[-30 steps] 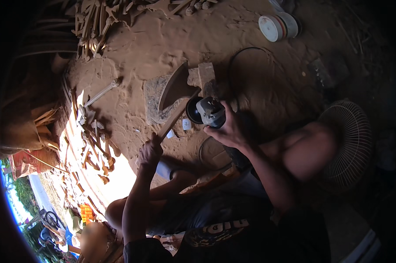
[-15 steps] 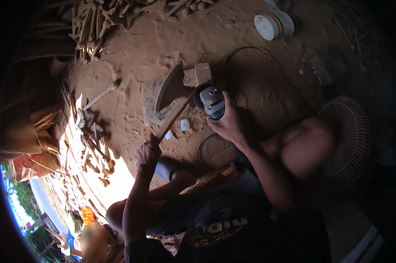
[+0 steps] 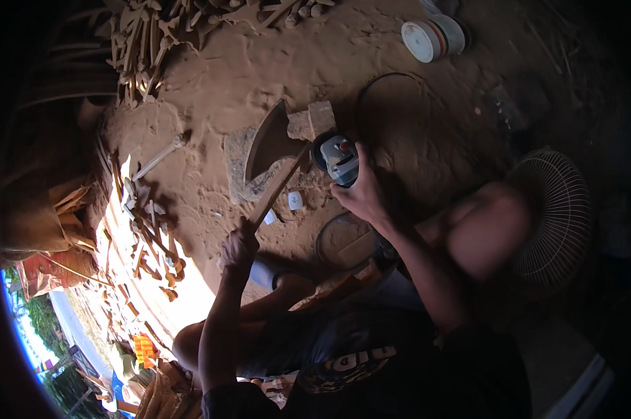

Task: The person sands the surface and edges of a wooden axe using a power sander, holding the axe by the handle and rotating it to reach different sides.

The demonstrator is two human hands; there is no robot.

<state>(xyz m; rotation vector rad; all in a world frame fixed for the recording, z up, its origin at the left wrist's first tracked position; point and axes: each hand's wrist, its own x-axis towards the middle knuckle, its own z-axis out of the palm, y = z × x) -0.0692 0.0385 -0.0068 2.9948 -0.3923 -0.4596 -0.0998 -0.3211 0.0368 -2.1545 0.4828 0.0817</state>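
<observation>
My left hand (image 3: 239, 244) is wrapped round the lower handle of a wooden axe-shaped piece (image 3: 268, 143), whose broad curved blade slants up over a stone slab. In my right hand (image 3: 363, 192) is a grey and black angle grinder (image 3: 342, 159), gripped by its body. The dark round disc of the grinder meets or lies very close to the upper part of the handle; exact contact cannot be made out. Under the wooden piece lies the rough stone slab (image 3: 237, 157), with a stone block (image 3: 321, 117) at its far right. Two small white objects, one a cup-like piece (image 3: 295, 201), sit near the handle.
Piles of carved wooden pieces (image 3: 148, 42) lie at the far left, more scattered (image 3: 155, 244) in sunlight. A white bucket (image 3: 419, 42) lies on its side at the back right. A wire fan guard (image 3: 556, 216) stands by my right knee. A dark cable (image 3: 361, 98) loops over the sandy ground.
My hands, the wooden piece and the grinder hold nearly the same places, with only a slight shift. A blurred rounded shape at the lower left is gone from view.
</observation>
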